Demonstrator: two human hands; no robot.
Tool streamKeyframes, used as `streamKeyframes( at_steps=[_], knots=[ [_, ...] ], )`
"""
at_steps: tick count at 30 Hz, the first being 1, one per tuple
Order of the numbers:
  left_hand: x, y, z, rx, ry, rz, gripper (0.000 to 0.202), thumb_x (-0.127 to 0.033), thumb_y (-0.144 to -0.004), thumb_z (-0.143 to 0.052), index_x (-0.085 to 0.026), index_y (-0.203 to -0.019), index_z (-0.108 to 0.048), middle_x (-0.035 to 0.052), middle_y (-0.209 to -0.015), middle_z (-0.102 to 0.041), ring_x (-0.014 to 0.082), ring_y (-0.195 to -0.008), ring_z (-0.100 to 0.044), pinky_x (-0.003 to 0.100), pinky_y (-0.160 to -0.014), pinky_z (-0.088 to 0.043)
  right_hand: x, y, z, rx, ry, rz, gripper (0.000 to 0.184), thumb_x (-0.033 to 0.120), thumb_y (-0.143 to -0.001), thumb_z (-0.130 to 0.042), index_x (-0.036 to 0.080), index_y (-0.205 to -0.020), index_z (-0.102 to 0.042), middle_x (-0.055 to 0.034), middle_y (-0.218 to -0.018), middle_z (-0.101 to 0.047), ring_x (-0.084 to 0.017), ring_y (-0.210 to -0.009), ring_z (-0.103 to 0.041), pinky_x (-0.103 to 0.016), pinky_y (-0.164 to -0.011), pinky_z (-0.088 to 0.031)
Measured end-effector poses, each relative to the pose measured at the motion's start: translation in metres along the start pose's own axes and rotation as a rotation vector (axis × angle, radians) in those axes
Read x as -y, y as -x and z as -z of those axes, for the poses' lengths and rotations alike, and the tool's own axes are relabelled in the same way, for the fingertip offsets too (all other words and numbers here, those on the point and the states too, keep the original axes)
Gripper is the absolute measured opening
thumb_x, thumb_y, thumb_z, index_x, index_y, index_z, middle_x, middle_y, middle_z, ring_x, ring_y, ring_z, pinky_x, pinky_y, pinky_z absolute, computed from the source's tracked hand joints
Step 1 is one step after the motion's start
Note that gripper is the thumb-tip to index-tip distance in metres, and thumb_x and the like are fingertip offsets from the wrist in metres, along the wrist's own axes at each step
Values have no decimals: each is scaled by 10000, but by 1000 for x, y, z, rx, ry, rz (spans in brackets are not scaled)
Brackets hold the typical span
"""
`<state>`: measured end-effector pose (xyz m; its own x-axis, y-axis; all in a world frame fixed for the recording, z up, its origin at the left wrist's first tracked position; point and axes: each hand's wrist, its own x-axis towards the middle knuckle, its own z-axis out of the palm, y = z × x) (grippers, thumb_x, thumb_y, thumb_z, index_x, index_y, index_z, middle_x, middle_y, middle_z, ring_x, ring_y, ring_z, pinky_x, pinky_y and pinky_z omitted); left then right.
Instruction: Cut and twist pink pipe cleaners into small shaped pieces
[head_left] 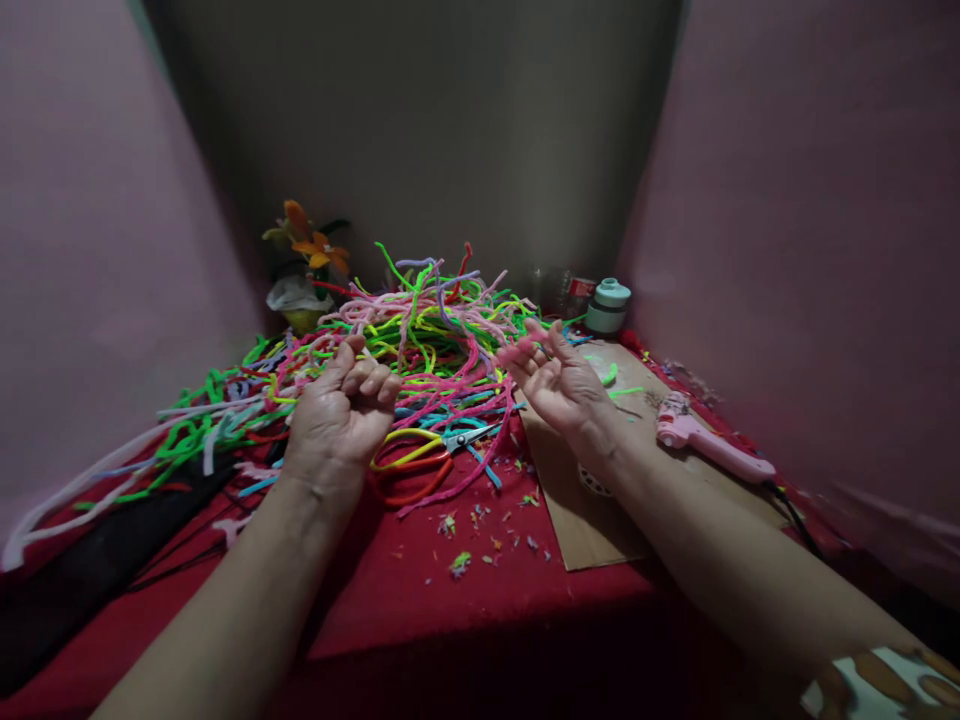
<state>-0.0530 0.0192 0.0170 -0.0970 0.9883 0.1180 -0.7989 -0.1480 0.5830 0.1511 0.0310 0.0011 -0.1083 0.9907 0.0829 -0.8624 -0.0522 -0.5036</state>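
Observation:
My left hand [337, 405] is raised palm up over the left part of a pile of pipe cleaners [420, 330]. Its fingers are curled and the thumb meets the forefinger; a small pale bit shows there, too unclear to name. To the right, my right hand [559, 385] is palm up with its fingers apart and loosely bent, in front of the pile and above a cardboard sheet [559, 510]. Between the hands, scissors [420, 455] with yellow and red handles lie on the red cloth [442, 610], blades pointing right.
On the cardboard's right lies a pink glue gun [712, 445] with a black cord. Behind stand a pale green lidded jar [608, 305], a clear bottle [574, 292] and orange flowers [319, 248] in a wrapped pot. Fuzz scraps [461, 563] dot the cloth. Walls close in both sides.

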Motion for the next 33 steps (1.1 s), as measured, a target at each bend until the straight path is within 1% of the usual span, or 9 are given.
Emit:
streamKeyframes(
  at_steps=[3,6,11,15,19,23,25,28,33],
  knots=[
    [2,-1,-2,-25,35,18,253,-157,-913,-376,-139,-683,-482,-74,-416,-293,51,-383,-283,181,-415,-290,-14,9,-4,105,42,-70,239,137,-768,-571,161,-1004,-545,-44,-822,-665,-168,-889,-626,-309,-810,-482],
    [6,0,-3,-22,44,11,265,-167,-906,-394,-145,-649,-455,-72,-416,-295,56,-393,-305,188,-426,-306,-29,19,-7,190,175,-83,381,36,-669,-613,171,-1019,-550,-46,-972,-672,-157,-963,-607,-298,-868,-439],
    [13,1,-4,-36,28,67,207,-158,-877,-448,-133,-675,-487,-56,-458,-359,67,-450,-387,203,-477,-362,-39,19,-3,131,389,38,128,161,-750,-583,140,-874,-607,-43,-755,-677,-136,-724,-609,-269,-677,-442],
    [15,1,-2,0,-15,78,140,-119,-832,-509,-123,-693,-521,-58,-473,-358,65,-461,-400,205,-486,-372,-37,12,3,59,456,33,225,254,-765,-590,131,-952,-611,-31,-664,-653,-103,-568,-553,-239,-550,-391],
    [14,2,-9,91,-130,60,59,-124,-783,-569,-120,-725,-560,-71,-471,-328,52,-422,-346,186,-421,-310,-41,16,5,56,667,15,306,308,-749,-606,121,-991,-621,7,-577,-598,-58,-446,-437,-211,-469,-300],
    [13,6,-30,233,-370,50,106,-111,-689,-661,-134,-718,-562,-85,-478,-331,27,-392,-298,165,-399,-273,-45,24,3,141,880,-41,229,318,-767,-562,128,-870,-640,52,-516,-489,-47,-411,-345,-214,-435,-236],
    [14,7,-40,258,-568,100,195,-110,-631,-707,-131,-792,-598,-75,-503,-403,22,-393,-323,163,-402,-292,-45,27,1,184,979,-24,187,300,-781,-538,135,-778,-625,59,-505,-448,-51,-425,-338,-217,-440,-236],
    [17,3,-45,287,-765,186,213,-150,-580,-749,-112,-731,-604,-64,-496,-425,24,-383,-345,163,-376,-279,-43,29,0,235,1122,14,222,267,-795,-503,143,-616,-544,60,-493,-400,-51,-449,-317,-216,-453,-227],
    [24,-6,-34,263,-673,182,172,-181,-615,-730,-115,-647,-575,-78,-469,-364,15,-372,-306,146,-362,-268,-41,27,1,272,1175,-11,276,270,-777,-519,150,-536,-461,58,-481,-379,-52,-449,-299,-216,-447,-215]
  ],
)
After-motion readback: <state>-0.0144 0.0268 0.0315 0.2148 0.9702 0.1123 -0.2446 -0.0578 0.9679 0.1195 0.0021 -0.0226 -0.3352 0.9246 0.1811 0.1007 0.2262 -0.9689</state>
